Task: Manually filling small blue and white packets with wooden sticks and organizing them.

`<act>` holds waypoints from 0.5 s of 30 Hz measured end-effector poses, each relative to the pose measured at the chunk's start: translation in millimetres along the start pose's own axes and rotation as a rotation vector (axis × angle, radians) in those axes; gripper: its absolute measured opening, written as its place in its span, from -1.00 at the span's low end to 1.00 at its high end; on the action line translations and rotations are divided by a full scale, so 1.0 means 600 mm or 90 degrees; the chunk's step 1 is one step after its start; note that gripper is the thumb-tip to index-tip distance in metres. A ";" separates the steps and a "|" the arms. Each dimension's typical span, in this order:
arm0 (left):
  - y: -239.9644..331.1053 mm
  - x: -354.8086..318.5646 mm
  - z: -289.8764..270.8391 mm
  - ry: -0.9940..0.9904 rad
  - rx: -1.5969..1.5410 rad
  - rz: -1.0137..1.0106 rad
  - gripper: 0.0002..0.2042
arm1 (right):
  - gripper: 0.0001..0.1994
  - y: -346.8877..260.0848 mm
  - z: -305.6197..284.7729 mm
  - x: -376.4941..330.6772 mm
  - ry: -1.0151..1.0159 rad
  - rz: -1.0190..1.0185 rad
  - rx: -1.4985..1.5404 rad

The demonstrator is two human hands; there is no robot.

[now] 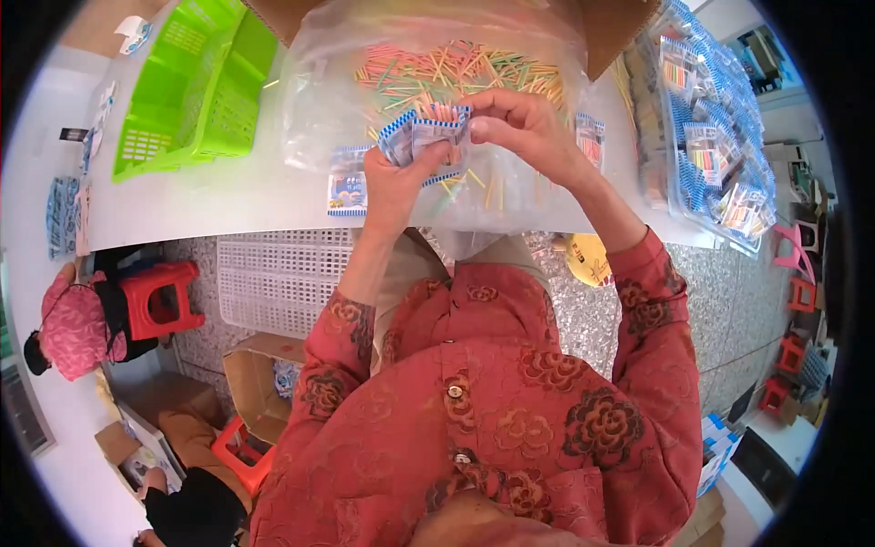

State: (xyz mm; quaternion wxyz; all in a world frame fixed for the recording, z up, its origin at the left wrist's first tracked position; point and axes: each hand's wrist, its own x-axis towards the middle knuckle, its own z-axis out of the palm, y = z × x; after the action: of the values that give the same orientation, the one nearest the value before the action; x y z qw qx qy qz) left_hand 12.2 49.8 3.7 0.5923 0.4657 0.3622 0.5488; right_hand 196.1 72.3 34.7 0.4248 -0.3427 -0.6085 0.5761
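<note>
My left hand (401,178) is closed round small blue-and-white plastic packets (398,137), fanned out above the table, its thumb pressed across the front one. Thin pink sticks show in the mouth of that front packet (439,129). My right hand (538,137) pinches at the same packet's right edge with thumb and forefinger; whether a stick is also between the fingertips is hidden. Just behind both hands, a loose heap of thin coloured sticks (447,68) lies on clear plastic sheeting (314,109). A flat packet (347,193) rests by my left wrist, and a filled packet (591,132) lies beyond my right wrist.
A bright green basket (187,146) stands at the left of the white table (146,214). On the right, a clear bin (679,187) is heaped with filled packets. A cardboard box (602,32) overhangs the back. Below are a white crate (273,273) and a red stool (159,296).
</note>
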 end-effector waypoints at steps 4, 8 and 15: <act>-0.002 -0.003 0.004 -0.015 -0.006 -0.001 -0.82 | -0.81 0.016 -0.015 -0.013 0.028 0.008 -0.129; -0.006 -0.009 0.004 0.035 -0.059 -0.010 -0.82 | -0.85 0.001 -0.032 -0.032 0.116 -0.075 -0.100; -0.006 -0.017 -0.023 0.096 -0.039 -0.043 -0.82 | -0.88 0.023 -0.147 -0.117 0.345 -0.042 -0.090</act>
State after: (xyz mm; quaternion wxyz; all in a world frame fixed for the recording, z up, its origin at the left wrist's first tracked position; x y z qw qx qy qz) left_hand -1.1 41.9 -4.7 0.5955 0.3922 0.4045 0.5727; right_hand 303.6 46.1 10.1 0.5654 -0.4931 -0.5221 0.4057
